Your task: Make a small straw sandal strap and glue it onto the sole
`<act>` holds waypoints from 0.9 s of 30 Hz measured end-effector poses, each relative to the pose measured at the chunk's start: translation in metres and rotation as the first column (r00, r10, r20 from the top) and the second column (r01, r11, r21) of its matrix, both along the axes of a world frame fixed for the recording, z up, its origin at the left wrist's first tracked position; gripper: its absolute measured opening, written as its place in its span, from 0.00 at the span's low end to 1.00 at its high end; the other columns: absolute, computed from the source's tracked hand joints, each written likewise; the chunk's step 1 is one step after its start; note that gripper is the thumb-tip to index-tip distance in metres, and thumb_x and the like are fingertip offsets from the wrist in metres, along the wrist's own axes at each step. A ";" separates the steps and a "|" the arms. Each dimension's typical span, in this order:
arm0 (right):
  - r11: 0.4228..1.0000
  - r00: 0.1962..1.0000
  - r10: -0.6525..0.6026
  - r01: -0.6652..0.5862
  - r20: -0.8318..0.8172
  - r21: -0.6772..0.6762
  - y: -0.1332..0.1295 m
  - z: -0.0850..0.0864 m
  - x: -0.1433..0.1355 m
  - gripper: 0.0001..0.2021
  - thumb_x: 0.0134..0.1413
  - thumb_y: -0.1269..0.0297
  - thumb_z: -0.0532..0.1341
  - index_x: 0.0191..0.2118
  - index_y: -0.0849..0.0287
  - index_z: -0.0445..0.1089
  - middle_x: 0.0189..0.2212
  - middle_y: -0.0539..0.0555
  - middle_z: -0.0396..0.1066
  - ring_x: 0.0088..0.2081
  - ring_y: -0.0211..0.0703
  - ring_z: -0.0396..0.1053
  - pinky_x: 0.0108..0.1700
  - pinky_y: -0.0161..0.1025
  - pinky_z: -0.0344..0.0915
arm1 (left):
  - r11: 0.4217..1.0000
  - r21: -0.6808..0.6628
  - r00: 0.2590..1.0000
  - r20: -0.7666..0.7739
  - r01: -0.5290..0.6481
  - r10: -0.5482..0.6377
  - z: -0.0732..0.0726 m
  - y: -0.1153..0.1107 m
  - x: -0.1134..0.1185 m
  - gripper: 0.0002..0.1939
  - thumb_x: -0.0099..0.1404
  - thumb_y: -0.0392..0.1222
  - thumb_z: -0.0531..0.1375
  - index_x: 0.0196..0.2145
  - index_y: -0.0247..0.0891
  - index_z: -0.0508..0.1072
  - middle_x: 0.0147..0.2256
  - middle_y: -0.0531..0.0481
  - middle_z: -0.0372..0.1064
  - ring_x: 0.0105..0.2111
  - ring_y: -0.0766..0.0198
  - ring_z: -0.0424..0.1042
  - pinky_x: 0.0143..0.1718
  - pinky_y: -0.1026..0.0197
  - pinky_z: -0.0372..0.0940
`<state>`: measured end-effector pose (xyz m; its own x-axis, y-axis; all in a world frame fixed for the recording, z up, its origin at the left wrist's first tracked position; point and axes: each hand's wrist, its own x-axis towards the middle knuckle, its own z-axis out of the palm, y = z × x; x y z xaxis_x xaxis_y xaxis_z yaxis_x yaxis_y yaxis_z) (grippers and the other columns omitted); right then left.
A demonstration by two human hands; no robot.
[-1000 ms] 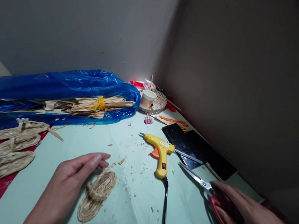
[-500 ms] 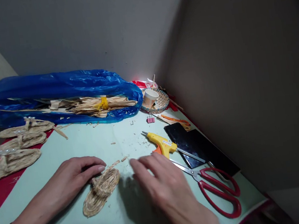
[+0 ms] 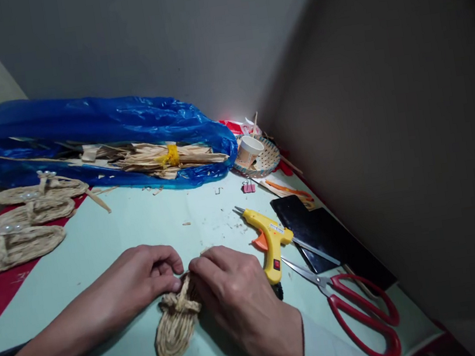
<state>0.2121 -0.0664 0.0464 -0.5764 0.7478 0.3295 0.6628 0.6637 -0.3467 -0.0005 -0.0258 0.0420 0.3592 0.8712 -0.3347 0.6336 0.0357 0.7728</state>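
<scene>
Two hands are now at the small straw sandal (image 3: 175, 331), which lies on the pale green sheet (image 3: 109, 243) in front of the person. A sec. ago the R hand (image 3: 240, 295) had the red scissors (image 3: 335, 289); now they lie on the sheet, R of the yellow glue gun (image 3: 271, 235). Half a sec. ago that hand hid the gun's grip; now most of it shows again. R fingers are bunched at the far end of the sandal (can't tell if they pinch it, b/c the hand hides the tips). L hand (image 3: 145, 276) is on the other side, fingers curled, w/ a little gap btwn thumb and 1st finger, thumb tip by the strap. The sandal has turned too: it was more slanted, and now its far end points more straight ahead. Big straw sandals (image 3: 30, 242), the blue bag (image 3: 100, 115) and the pink clip (image 3: 248, 187) stayed put.
</scene>
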 end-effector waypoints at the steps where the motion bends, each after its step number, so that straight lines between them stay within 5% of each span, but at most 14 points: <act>1: 0.999 1.000 -0.012 0.012 -0.025 -0.035 0.000 -0.001 0.000 0.10 0.70 0.74 0.57 0.44 0.62 0.77 0.34 0.55 0.76 0.32 0.46 0.73 0.32 0.41 0.65 | 1.000 -0.009 1.000 -0.006 0.003 -0.003 0.000 -0.002 0.001 0.07 0.55 0.46 0.60 0.28 0.42 0.76 0.22 0.60 0.60 0.26 0.60 0.59 0.30 0.56 0.50; 7: 0.986 0.985 -0.042 0.013 -0.168 -0.168 -0.005 0.001 0.000 0.10 0.71 0.73 0.57 0.44 0.63 0.78 0.35 0.54 0.77 0.33 0.43 0.75 0.35 0.38 0.69 | 0.999 -0.048 1.000 -0.005 0.019 -0.019 -0.004 -0.014 0.000 0.07 0.64 0.43 0.58 0.29 0.44 0.71 0.28 0.54 0.72 0.31 0.56 0.67 0.32 0.55 0.56; 12: 0.995 0.958 0.014 -0.043 -0.286 -0.093 -0.008 0.004 0.001 0.11 0.70 0.74 0.57 0.43 0.66 0.79 0.34 0.58 0.78 0.33 0.46 0.75 0.34 0.41 0.71 | 0.989 -0.150 0.998 0.065 0.010 0.000 0.000 -0.017 -0.004 0.06 0.63 0.44 0.61 0.29 0.44 0.71 0.29 0.56 0.69 0.31 0.57 0.66 0.33 0.57 0.58; 16: 0.992 0.910 0.025 -0.074 -0.414 -0.102 -0.009 0.009 0.002 0.10 0.69 0.75 0.59 0.45 0.68 0.79 0.36 0.61 0.80 0.36 0.47 0.78 0.37 0.41 0.75 | 0.969 -0.247 0.980 0.185 -0.022 0.070 0.011 -0.015 0.000 0.11 0.64 0.53 0.63 0.31 0.46 0.70 0.27 0.59 0.64 0.30 0.60 0.64 0.31 0.61 0.61; 19: 0.980 0.861 -0.062 -0.042 -0.504 -0.193 -0.009 0.013 0.003 0.07 0.69 0.74 0.62 0.43 0.64 0.79 0.34 0.56 0.79 0.33 0.41 0.76 0.36 0.36 0.72 | 0.957 -0.272 0.953 0.248 -0.103 0.173 0.018 -0.017 0.005 0.13 0.61 0.55 0.65 0.37 0.46 0.75 0.30 0.57 0.71 0.34 0.58 0.71 0.37 0.59 0.67; 23: 0.947 0.818 -0.176 -0.010 -0.548 -0.320 -0.008 0.014 0.004 0.04 0.68 0.71 0.65 0.41 0.60 0.79 0.33 0.50 0.78 0.27 0.34 0.68 0.31 0.32 0.65 | 0.968 -0.179 0.955 0.207 -0.174 0.210 0.025 -0.023 0.010 0.15 0.59 0.56 0.63 0.39 0.46 0.81 0.34 0.53 0.82 0.39 0.52 0.79 0.42 0.56 0.71; 27: 0.934 0.822 -0.225 0.029 -0.523 -0.356 -0.010 0.014 0.003 0.03 0.67 0.72 0.65 0.41 0.59 0.78 0.34 0.49 0.78 0.33 0.37 0.70 0.37 0.35 0.66 | 0.970 -0.030 0.954 0.180 -0.240 0.242 0.027 -0.029 0.011 0.11 0.59 0.55 0.63 0.35 0.52 0.83 0.33 0.57 0.84 0.37 0.55 0.80 0.38 0.61 0.72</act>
